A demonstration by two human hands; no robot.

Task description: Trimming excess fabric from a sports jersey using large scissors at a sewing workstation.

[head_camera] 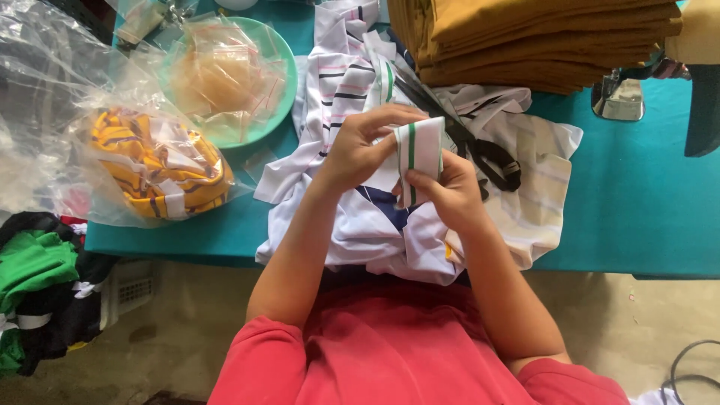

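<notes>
Head view: two hands [360, 150] [450, 191] pinch one striped collar piece [420, 150], seemingly folded.

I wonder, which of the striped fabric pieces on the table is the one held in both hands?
The white piece with green stripes, pinched between the left hand and right hand. The yellow striped pieces lie bagged in plastic at the left.

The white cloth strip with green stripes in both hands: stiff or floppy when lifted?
Probably floppy: the cloth strip folds over between the left hand and right hand. Likely light, since fingertips alone pinch it. It seems unlikely to slip or roll, being soft fabric like the crumpled white pile beneath.
</notes>
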